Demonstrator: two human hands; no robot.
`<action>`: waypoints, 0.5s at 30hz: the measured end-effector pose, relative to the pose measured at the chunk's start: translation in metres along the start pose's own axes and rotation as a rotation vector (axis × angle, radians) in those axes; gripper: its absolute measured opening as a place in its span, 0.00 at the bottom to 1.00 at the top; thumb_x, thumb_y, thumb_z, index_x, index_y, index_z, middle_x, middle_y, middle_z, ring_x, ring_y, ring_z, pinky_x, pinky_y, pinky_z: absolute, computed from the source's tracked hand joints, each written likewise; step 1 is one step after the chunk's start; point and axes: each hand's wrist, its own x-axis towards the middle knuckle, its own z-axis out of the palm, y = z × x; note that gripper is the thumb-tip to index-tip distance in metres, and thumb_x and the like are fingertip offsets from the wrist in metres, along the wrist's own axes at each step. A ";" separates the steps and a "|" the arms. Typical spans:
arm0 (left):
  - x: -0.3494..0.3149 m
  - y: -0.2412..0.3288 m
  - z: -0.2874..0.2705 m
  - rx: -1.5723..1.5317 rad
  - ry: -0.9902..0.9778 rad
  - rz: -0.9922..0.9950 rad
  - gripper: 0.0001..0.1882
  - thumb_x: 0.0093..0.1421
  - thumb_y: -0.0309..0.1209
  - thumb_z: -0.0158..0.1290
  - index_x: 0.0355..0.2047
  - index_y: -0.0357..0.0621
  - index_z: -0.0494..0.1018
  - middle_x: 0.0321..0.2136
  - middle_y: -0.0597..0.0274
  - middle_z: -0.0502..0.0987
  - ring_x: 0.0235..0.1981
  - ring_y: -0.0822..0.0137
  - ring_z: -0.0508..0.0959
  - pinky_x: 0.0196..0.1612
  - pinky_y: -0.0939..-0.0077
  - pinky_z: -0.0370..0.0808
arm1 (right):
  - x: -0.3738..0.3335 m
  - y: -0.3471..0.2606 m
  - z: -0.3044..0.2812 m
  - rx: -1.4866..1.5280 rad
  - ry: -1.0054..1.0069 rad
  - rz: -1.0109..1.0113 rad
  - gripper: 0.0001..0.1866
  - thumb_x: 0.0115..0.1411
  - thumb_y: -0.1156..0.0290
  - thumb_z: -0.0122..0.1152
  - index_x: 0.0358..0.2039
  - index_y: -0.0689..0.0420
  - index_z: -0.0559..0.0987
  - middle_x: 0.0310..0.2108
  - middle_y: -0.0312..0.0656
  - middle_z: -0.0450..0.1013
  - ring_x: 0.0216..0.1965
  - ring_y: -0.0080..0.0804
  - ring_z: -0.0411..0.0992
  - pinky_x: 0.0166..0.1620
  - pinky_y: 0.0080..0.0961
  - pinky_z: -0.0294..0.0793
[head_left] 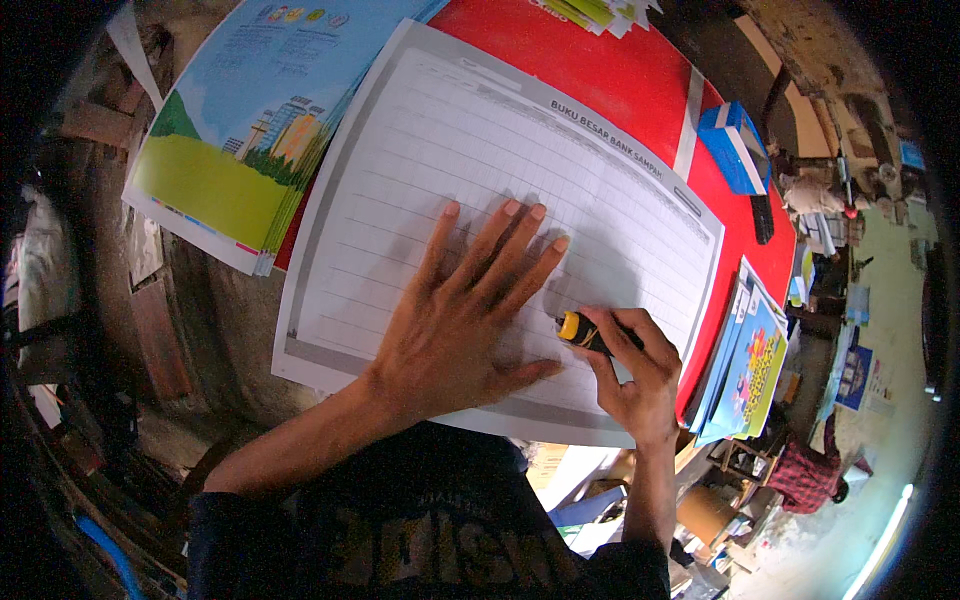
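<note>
A large white ruled sheet [420, 130] with a grey border and a printed heading lies at a slant on the red tabletop [510, 40]. My left hand [450, 310] rests flat on the middle of it, fingers spread and pointing away from me. To its right, my right hand [640, 375] grips a short tool with a black and yellow handle [580, 328]. The tool's small tip points left toward the left hand, close over the paper; whether it touches the sheet I cannot tell.
A stack of blue and green printed sheets [215, 170] overlaps the table's left side. Colourful booklets [745, 360] lie at the right edge. Behind them are a blue box [735, 150] and a black object [763, 218]. A person in a checked shirt [805, 475] is farther right.
</note>
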 end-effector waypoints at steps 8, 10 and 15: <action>0.000 0.002 -0.003 -0.035 -0.013 0.000 0.57 0.51 0.65 0.62 0.74 0.50 0.56 0.76 0.52 0.53 0.77 0.51 0.50 0.75 0.35 0.41 | 0.005 -0.004 0.003 -0.147 0.088 -0.182 0.28 0.41 0.86 0.73 0.47 0.58 0.86 0.39 0.44 0.76 0.35 0.38 0.77 0.37 0.30 0.78; 0.000 0.004 -0.002 -0.017 -0.023 -0.001 0.58 0.51 0.65 0.63 0.74 0.49 0.56 0.76 0.52 0.53 0.78 0.51 0.50 0.76 0.35 0.41 | 0.000 0.000 0.008 -0.121 0.096 -0.136 0.27 0.41 0.84 0.72 0.47 0.56 0.86 0.40 0.42 0.76 0.36 0.39 0.78 0.37 0.31 0.80; 0.002 0.005 -0.004 -0.020 -0.053 -0.008 0.60 0.48 0.64 0.65 0.74 0.47 0.56 0.76 0.52 0.53 0.77 0.51 0.50 0.76 0.35 0.42 | 0.005 -0.005 0.004 0.130 0.021 0.168 0.22 0.52 0.77 0.75 0.49 0.61 0.83 0.36 0.46 0.77 0.34 0.42 0.79 0.36 0.33 0.80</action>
